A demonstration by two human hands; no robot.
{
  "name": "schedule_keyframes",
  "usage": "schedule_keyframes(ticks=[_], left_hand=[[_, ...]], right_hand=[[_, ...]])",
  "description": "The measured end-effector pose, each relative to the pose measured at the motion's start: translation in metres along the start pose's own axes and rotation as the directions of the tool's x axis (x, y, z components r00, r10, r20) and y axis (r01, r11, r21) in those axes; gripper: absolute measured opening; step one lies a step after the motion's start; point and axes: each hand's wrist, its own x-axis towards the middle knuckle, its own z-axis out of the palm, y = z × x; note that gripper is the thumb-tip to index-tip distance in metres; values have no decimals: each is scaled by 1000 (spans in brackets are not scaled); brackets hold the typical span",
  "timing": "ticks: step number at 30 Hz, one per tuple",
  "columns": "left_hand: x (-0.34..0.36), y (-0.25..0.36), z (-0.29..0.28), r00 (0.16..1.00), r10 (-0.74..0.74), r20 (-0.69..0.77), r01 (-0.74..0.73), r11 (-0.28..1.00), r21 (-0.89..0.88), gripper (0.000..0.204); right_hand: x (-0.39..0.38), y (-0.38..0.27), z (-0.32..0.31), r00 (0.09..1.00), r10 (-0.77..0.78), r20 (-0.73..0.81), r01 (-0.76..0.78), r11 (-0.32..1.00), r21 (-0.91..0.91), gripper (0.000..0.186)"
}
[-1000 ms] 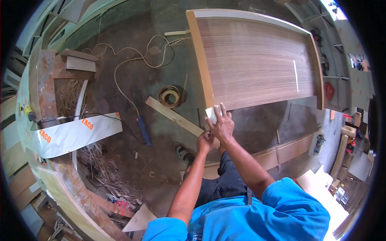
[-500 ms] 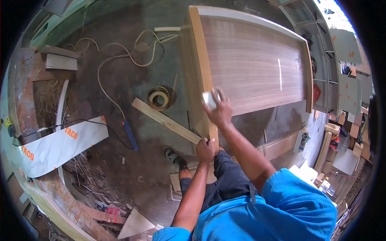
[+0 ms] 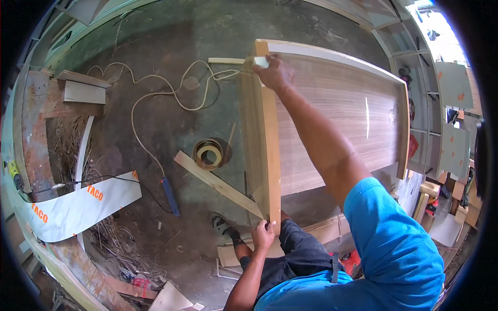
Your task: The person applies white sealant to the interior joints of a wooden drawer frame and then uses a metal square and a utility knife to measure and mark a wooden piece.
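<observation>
A wood-grain cabinet carcass (image 3: 332,119) lies in front of me, its near-left side topped by a long tan edge (image 3: 271,140). At the far end of that edge, my right hand (image 3: 275,73) is closed around a small white block (image 3: 261,62) pressed on or just over it. My right arm stretches across the cabinet's open inside. My left hand (image 3: 263,236) is closed at the near end of the same edge, fingertips pinching its corner. Exactly what lies under those fingertips is partly hidden.
Left of the cabinet lie a roll of edge banding (image 3: 208,154), a narrow wooden board (image 3: 218,184), a blue power strip (image 3: 170,196) and a looping white cable (image 3: 150,95). A marble-patterned panel (image 3: 88,205) rests farther left, above wood scraps (image 3: 111,243). Shelving frames (image 3: 420,93) stand at right.
My right hand has slid the white block away from me along the tan edge to its far end. The left hand stays at the near end; the whole view has shifted somewhat.
</observation>
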Motion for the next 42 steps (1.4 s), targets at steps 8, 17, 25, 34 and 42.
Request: schedule_keyframes(ticks=[8,17,25,34,42], left_hand=[[-2,-2,-1,999,-46,17,46,999,25,36],[-9,-11,15,995,-30,-93,31,1000,3,40],[-8,-14,5,1000,2,-21,-2,999,-39,42],[-25,-63,-22,996,46,74,-39,995,-94,52],[-60,-143,-63,999,-21,-40,15,991,-131,52]], right_hand=[[66,-4,11,999,-33,34,33,999,-24,70],[22,8,-7,990,-16,139,22,999,-42,74],[-100,19,-20,983,-22,182,30,999,-42,69],[-249,39,-26,966,49,253,-33,997,-68,75],[-386,48,-37,946,107,307,-70,989,-130,76]])
